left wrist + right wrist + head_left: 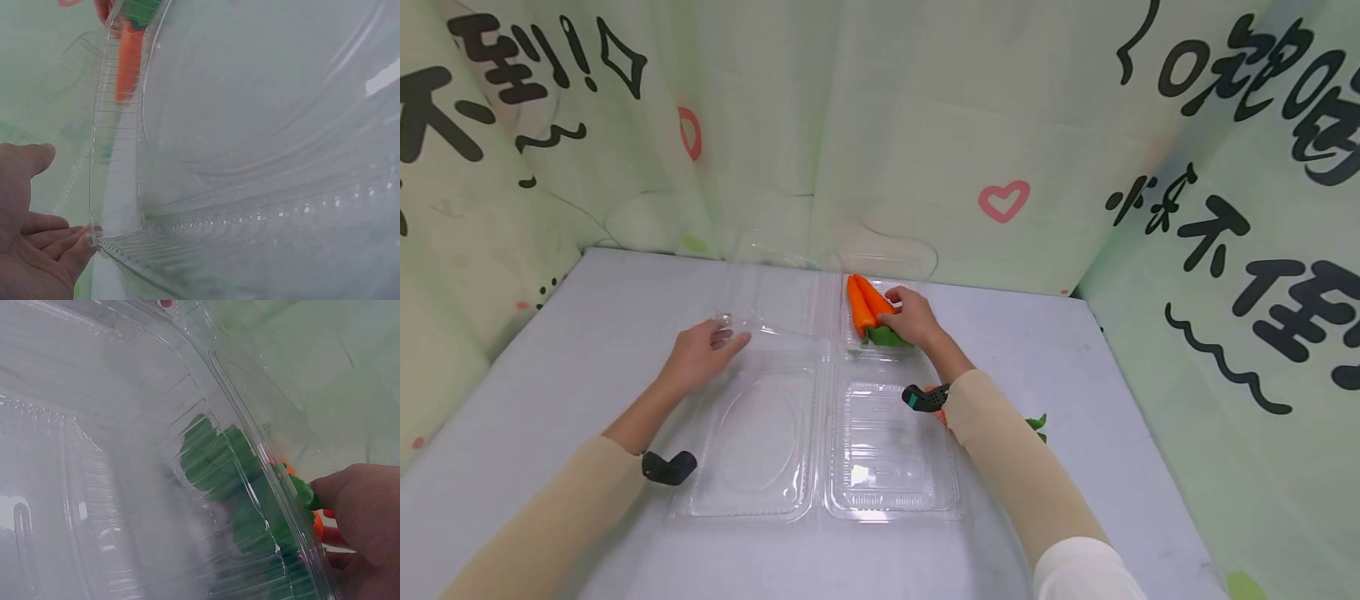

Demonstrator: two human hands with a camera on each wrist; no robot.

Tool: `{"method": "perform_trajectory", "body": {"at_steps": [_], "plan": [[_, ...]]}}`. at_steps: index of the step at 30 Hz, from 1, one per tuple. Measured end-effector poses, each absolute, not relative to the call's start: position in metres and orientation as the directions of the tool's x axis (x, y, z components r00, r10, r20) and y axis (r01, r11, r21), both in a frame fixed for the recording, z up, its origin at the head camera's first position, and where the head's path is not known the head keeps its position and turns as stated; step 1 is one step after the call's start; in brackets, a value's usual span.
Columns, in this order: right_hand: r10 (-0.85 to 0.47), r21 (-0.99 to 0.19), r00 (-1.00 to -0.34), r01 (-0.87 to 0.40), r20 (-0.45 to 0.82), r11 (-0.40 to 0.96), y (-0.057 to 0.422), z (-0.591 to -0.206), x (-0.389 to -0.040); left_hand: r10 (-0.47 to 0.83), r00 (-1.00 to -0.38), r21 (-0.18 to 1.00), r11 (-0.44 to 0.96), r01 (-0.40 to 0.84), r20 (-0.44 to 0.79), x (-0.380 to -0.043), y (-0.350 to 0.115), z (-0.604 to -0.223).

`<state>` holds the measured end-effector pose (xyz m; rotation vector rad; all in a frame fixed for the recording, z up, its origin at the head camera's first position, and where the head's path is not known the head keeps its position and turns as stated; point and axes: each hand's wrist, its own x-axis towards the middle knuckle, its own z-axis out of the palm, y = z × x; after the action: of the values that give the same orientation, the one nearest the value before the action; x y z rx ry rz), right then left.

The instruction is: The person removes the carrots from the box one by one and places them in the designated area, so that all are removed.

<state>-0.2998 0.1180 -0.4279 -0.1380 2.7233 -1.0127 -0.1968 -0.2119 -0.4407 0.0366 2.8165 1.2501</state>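
Note:
Two orange carrots (858, 310) with green leafy tops (886, 336) lie side by side in the far clear plastic box (850, 340), tops toward me. My right hand (919, 318) is over their right side; in the right wrist view its thumb and fingers pinch a carrot's green top (305, 491), partly seen through clear plastic. At the left, my left hand (703, 354) touches the corner of the far box's raised clear lid (782, 296) with its fingertips. The left wrist view shows its thumb standing apart and its fingers (56, 240) mostly straight.
A second clear box (891, 450) lies open nearer me, its lid half (752, 442) flat at left. Beneath my right forearm, orange and a green leaf (1037, 423) peek out, mostly hidden. A printed curtain (880, 125) borders the white table (580, 333).

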Motion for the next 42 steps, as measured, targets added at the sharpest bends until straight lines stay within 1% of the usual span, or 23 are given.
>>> {"method": "perform_trajectory", "body": {"at_steps": [6, 13, 23, 29, 42], "plan": [[-0.166, -0.639, -0.968, -0.007, -0.188, 0.769, 0.115, -0.429, -0.3, 0.05, -0.997, 0.734, 0.679, -0.008, -0.057, -0.193, -0.22, -0.439], [-0.14, -0.635, -0.968, 0.025, -0.209, 0.772, 0.111, -0.427, -0.298, 0.071, -0.993, 0.74, 0.673, -0.023, -0.095, -0.192, -0.227, -0.438], [-0.127, -0.647, -0.976, 0.02, -0.18, 0.762, 0.112, -0.427, -0.298, 0.075, -0.994, 0.72, 0.694, -0.006, -0.08, -0.193, -0.228, -0.435], [-0.123, -0.664, -0.979, 0.016, -0.161, 0.748, 0.113, -0.426, -0.298, 0.092, -0.995, 0.7, 0.713, 0.045, -0.029, -0.196, -0.225, -0.434], [-0.13, -0.693, -0.982, 0.002, -0.137, 0.72, 0.116, -0.42, -0.293, 0.206, -0.978, 0.676, 0.716, 0.177, 0.038, -0.203, -0.21, -0.431]]}}
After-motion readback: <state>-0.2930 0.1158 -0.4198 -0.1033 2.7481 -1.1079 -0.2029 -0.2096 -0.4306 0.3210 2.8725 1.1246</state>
